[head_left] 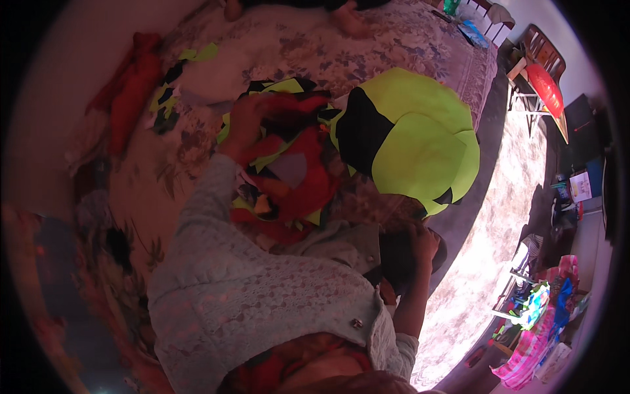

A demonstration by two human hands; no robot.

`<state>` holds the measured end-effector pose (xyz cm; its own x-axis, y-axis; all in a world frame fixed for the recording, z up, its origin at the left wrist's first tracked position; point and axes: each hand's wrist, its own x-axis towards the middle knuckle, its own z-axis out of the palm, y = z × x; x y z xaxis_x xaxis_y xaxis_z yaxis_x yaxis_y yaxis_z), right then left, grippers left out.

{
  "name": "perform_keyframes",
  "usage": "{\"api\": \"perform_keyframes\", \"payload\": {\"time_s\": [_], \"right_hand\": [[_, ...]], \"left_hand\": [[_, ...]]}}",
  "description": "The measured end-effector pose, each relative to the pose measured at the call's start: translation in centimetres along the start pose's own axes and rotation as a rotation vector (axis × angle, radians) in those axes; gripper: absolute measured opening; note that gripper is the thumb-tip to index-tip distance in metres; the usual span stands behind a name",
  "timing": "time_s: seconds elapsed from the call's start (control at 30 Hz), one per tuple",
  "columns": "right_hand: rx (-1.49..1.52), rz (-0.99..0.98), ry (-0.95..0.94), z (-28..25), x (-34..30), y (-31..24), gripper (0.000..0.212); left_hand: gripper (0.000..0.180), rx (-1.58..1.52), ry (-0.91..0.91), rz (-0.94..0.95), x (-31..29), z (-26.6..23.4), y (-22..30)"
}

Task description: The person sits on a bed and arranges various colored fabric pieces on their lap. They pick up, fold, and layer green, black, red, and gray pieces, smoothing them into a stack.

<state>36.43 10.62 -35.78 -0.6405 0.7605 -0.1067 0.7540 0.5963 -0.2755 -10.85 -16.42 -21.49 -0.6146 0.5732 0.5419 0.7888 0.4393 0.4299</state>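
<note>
"Cloth scraps [315, 180] are being seen where, and in what shapes?"

"On the floral bedspread [187, 151], a jumble of red, black and lime pieces is being formed, beside a broad, smooth, curved lime-and-black pile [426, 154]."

"How are the fingers being held?"

"The heap is being touched by the left hand [242, 126]; the right hand [423, 243] is being rested on something dark. Whether either's fingers are clamped or apart cannot be told."

"And nearer?"

"Bedspread is being hidden by a lacy grey garment [262, 289]."
</note>
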Motion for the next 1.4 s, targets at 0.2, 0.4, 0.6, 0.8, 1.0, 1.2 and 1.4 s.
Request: {"api": "perform_keyframes", "payload": {"time_s": [0.2,0.4,0.6,0.8,1.0,1.2,1.4], "right_hand": [[0.025,-0.049,0.090,0.0,-0.7,-0.3,0.038],[-0.029,0.013,-0.015,0.7,-0.2,0.8,0.039],[-0.069,-0.010,0.022,2.0,0.0,2.1,0.036],[-0.045,-0.044,-0.032,0.9,0.6,1.4,0.034],[0.540,-0.030,0.247,-2.4,-0.4,2.2,0.028],[0.830,-0.058,0.525,-16.9,-0.8,-1.2,0.033],[0.878,-0.581,0.393,-25.1,2.5,-15.0,0.071]], "left_hand": [[0.028,-0.337,0.208,-0.272,6.4,-5.2,3.6],[0.032,-1.023,0.150,-0.146,10.0,-9.2,8.7],[0.033,-1.435,0.053,-0.050,13.7,-9.1,13.1],[0.032,-1.781,-0.126,0.164,15.9,-8.5,18.5],[0.025,-1.989,-0.241,0.269,15.8,-7.7,24.2],[0.025,-2.136,-0.357,0.208,14.2,-5.6,26.1],[0.029,-1.981,-0.175,0.087,12.5,-5.4,29.4]]}}
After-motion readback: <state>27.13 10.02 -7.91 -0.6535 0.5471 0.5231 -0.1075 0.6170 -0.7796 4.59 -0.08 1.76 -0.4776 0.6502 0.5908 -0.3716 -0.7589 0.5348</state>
